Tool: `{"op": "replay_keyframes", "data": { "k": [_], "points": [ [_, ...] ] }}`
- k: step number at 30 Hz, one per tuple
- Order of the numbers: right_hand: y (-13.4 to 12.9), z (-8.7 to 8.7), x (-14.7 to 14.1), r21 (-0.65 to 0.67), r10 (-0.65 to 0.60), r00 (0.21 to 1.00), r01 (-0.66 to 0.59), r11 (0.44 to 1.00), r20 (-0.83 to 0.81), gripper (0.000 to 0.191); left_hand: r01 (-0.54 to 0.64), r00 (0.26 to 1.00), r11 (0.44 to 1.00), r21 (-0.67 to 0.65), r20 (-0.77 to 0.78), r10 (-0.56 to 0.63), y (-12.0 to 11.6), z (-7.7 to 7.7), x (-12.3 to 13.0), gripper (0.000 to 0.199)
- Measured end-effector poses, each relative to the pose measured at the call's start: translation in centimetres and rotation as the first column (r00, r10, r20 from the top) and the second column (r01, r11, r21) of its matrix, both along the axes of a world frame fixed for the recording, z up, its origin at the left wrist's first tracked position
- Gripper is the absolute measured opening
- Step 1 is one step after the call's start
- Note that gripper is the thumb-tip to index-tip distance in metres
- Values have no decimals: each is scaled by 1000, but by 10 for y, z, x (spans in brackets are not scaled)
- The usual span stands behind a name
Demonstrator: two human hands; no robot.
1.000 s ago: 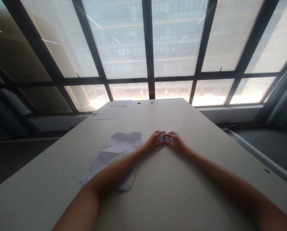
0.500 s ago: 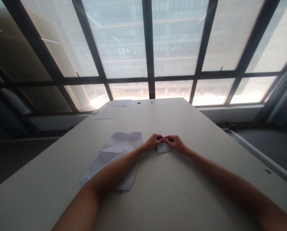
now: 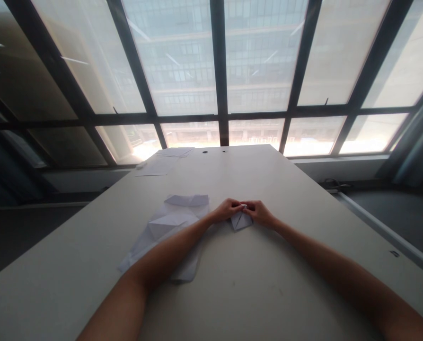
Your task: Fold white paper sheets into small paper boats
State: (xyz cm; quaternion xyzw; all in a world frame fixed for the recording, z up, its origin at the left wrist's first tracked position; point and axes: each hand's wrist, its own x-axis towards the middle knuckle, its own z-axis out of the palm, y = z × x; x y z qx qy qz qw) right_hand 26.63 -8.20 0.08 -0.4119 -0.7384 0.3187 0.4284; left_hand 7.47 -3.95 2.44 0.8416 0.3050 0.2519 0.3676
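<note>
A small piece of folded white paper [image 3: 241, 221] is held just above or on the white table, a little right of the middle. My left hand [image 3: 229, 209] pinches its upper left edge, fingers closed. At the upper right edge my right hand [image 3: 259, 212] grips the same paper with thumb and fingers together. The two sets of fingertips almost meet at the paper's top. A dark slanting slit or crease line shows on its face. The fingers cover the top part, so the folds there are hidden.
Creased white sheets [image 3: 174, 220] lie left of my hands, partly under my left forearm. More flat paper [image 3: 153, 167] rests at the table's far left corner. The white table [image 3: 240, 293] reaches toward large windows [image 3: 257, 61]. Two small dark spots mark its far end.
The folded paper has tilted slightly, its lower corner now nearer to me, and a dark slit has appeared on its face. Both hands keep their grip and have barely moved.
</note>
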Motion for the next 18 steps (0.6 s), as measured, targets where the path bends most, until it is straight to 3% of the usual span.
{"op": "replay_keyframes", "data": {
  "k": [9, 18],
  "points": [
    [1, 2, -1, -19, 7, 998, -8, 1000, -60, 40, -50, 998, 991, -121, 18, 52, -4, 10, -3, 66],
    [3, 1, -1, -22, -7, 998, 6, 1000, -66, 41, -79, 990, 982, -169, 100, 97, -5, 7, -3, 63]
  ]
}}
